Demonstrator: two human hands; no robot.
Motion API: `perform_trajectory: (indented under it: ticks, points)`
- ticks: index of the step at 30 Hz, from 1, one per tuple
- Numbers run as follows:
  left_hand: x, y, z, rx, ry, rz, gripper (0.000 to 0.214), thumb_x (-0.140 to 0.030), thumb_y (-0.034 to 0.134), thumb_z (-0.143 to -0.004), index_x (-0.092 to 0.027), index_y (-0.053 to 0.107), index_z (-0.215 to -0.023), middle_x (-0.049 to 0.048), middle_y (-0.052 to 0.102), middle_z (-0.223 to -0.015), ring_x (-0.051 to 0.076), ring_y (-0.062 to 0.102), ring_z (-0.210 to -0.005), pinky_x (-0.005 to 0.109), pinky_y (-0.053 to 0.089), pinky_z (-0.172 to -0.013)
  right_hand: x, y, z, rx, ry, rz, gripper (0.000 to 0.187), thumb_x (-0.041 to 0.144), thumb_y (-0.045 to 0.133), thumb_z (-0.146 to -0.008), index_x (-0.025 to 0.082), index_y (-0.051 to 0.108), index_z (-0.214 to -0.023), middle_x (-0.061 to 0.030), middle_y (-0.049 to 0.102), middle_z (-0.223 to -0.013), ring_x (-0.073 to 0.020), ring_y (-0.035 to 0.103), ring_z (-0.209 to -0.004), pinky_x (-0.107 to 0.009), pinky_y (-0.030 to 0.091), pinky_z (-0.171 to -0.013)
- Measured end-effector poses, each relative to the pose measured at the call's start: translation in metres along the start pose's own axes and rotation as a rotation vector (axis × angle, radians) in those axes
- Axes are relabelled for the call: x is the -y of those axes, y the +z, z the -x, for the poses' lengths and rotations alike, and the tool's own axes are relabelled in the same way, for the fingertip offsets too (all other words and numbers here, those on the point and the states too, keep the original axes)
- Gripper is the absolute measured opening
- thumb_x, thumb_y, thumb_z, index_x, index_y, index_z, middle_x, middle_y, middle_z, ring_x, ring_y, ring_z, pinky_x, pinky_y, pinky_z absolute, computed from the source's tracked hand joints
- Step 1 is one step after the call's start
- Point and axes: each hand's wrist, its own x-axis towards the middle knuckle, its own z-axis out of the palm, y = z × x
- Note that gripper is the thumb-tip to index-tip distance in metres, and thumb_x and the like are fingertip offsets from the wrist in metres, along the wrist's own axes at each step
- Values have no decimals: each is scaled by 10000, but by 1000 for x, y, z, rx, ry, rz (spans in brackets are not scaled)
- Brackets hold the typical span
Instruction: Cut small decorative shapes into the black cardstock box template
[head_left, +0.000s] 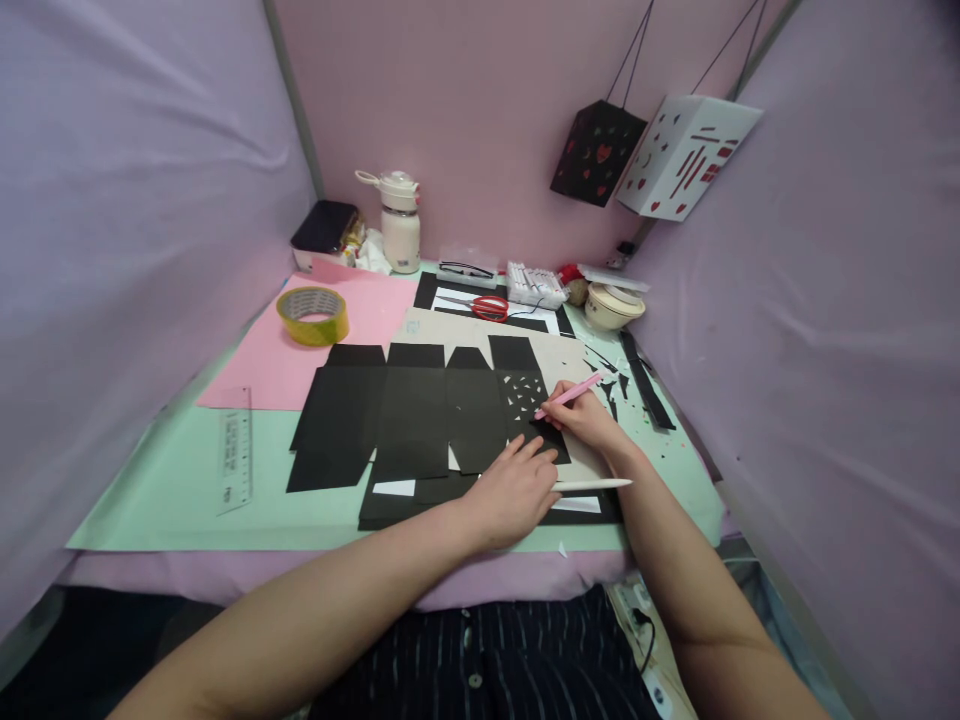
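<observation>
A large black paper cut-out (405, 415) with folded panels lies flat on the table. Its right panel (525, 395) has several small triangular holes. My right hand (585, 420) is closed round a pink craft knife (568, 396), whose tip touches that panel. My left hand (514, 490) lies flat with fingers spread on the lower part of the black paper, just left of the right hand. A white pencil (592, 485) rests on the table beneath my right wrist.
A roll of yellow tape (313, 315) sits on pink paper (300, 350). A clear ruler (235, 450) lies left. At the back stand red scissors (480, 305), a cream flask (400, 222), markers (534, 285) and a bowl (611, 305). Two paper lanterns (652, 150) hang above right.
</observation>
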Motion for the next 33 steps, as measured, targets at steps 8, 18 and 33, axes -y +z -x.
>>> perform_trajectory:
  ticks: [8, 18, 33]
  points:
    - [0, -1, 0, -4, -2, 10, 277, -314, 420, -953, -118, 569, -1081, 111, 510, -1353, 292, 378, -1322, 467, 252, -1112, -1, 1, 0, -37, 9, 8, 250, 397, 613, -772, 206, 469, -698, 25, 530, -548, -121, 461, -515, -260, 348, -505]
    - [-1, -1, 0, 0, -8, 14, 270, -315, 414, -956, -127, 566, -1074, 110, 507, -1355, 280, 366, -1331, 464, 244, -1113, -5, 2, -2, -77, 25, -17, 236, 371, 618, -766, 209, 459, -700, 44, 495, -520, -114, 436, -488, -257, 323, -486]
    - [0, 0, 0, -12, -6, 20, 271, -317, 413, -955, -130, 569, -1074, 105, 513, -1352, 285, 373, -1327, 462, 238, -1119, -3, 2, 2, -74, 45, -64, 246, 390, 608, -777, 213, 450, -712, 42, 494, -542, -107, 411, -492, -254, 311, -485]
